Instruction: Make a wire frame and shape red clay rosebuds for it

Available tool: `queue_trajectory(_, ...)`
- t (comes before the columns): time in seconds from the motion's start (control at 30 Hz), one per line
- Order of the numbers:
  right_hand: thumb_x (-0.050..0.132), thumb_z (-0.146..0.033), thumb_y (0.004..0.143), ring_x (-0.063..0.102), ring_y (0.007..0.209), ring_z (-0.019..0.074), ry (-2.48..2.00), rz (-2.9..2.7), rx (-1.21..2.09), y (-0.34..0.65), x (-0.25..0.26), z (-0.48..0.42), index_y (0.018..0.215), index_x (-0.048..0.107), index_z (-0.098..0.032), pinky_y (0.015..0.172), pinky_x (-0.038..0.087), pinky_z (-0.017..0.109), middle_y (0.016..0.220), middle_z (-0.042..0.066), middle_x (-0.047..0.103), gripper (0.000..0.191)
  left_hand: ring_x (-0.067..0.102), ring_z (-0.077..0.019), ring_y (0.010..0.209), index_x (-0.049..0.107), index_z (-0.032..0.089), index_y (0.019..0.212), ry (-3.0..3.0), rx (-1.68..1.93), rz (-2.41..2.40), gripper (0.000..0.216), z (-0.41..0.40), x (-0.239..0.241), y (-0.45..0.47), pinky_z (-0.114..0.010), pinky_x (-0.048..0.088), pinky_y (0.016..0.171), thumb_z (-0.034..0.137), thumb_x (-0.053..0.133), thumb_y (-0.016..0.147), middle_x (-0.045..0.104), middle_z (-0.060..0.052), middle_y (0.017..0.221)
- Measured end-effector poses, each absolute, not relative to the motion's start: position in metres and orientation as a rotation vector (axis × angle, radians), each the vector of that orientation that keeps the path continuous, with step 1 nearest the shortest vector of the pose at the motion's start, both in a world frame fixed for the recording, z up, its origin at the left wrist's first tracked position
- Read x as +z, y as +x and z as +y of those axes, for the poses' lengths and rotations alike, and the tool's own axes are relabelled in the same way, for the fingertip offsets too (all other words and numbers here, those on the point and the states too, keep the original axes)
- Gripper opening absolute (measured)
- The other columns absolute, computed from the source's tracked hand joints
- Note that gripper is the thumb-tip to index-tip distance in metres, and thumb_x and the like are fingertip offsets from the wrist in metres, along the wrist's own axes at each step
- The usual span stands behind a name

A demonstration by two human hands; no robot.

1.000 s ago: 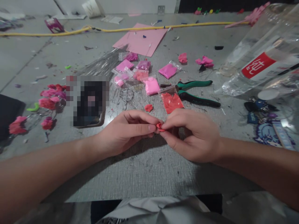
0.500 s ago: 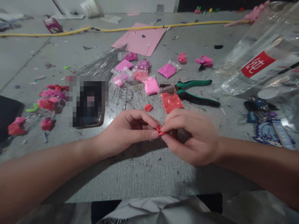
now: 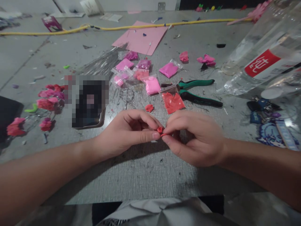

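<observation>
A small red clay flower (image 3: 160, 129) with curled petals is held above the table at the middle of the head view. My left hand (image 3: 131, 128) pinches it from the left between thumb and fingers. From the right, my right hand (image 3: 195, 138) pinches its lower right edge with thumb and forefinger. Just behind the hands lies a loose lump of red clay (image 3: 149, 108). An opened bag of red clay (image 3: 173, 102) rests beside green-handled pliers (image 3: 199, 92). Behind the left hand lies a round wire frame (image 3: 127, 94).
Bags of pink clay (image 3: 152, 85) cluster behind the hands, near thin wires (image 3: 101, 64) and pink paper (image 3: 141, 37). A phone (image 3: 90, 103) and clay flowers (image 3: 45, 103) lie left. Plastic bottles (image 3: 256, 66) and keychains (image 3: 270, 131) are at right. A yellow cable (image 3: 131, 27) crosses the back.
My right fingertips have shifted slightly at the flower's lower edge, and more of its curled centre shows. The left hand keeps its pinch. The whole view has moved a little.
</observation>
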State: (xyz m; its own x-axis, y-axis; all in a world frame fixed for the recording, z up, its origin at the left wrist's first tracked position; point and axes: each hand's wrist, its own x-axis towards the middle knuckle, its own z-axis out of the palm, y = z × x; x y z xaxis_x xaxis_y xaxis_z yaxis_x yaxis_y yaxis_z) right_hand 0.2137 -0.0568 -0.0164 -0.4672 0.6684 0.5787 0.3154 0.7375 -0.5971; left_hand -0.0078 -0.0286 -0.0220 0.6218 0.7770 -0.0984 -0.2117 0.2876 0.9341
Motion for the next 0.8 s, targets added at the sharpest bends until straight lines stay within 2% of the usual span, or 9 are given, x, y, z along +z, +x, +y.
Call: queue_trajectory(0.8,0.064,-0.016,0.092,0.061,0.064,0.0117,-0.778,-2.067,0.514,0.2126,-0.0176,-0.0577,0.091,0.060,-0.023,0.062,0.052,0.027,0.075,-0.001,0.070,0.008,0.075,-0.0143,0.083,0.079,0.016,0.079,1.136,0.730,0.609,0.011,-0.0280,-0.0204,-0.0082,-0.023,0.063,0.080,0.010,0.087,0.079,0.079,-0.005,0.087)
